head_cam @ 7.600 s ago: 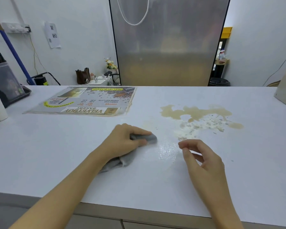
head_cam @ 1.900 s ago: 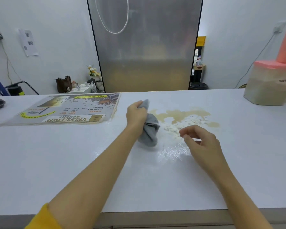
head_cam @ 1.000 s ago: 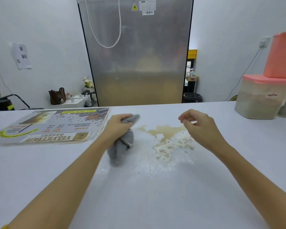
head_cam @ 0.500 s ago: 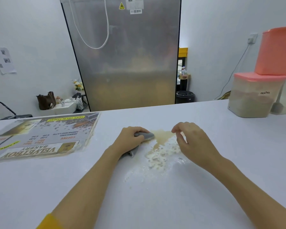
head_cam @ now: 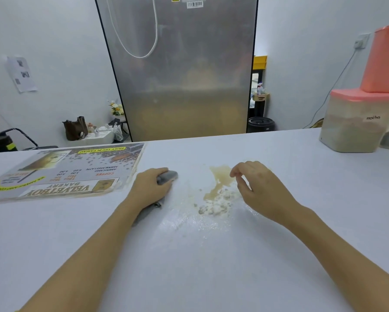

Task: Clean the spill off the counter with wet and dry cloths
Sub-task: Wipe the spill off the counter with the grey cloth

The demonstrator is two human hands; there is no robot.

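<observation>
Cloth: crumpled grey cleaning cloth [head_cam: 167, 176] lies on the white counter [head_cam: 211, 266], just left of the spill; its long axis runs from near-left to far-right, one end poking out past the fingers.
Left hand: left hand [head_cam: 149, 188] presses down on the cloth, fingers curled over it.
Right hand: right hand [head_cam: 259, 188] hovers over the spill's right edge, fingers loosely bent, holding nothing.
Spill: tan liquid puddle with white crumbly clumps [head_cam: 218, 192] between the hands.
Menu: laminated bakery menu sheet [head_cam: 65, 172] lies flat, left of the cloth.

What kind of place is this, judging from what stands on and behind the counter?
Probably the service counter of a small bakery or café. A laminated menu lies on the counter, printed with "bakery" and coffee prices. A tub labelled "mocha" holds powder, and a tall steel fridge stands behind.
</observation>
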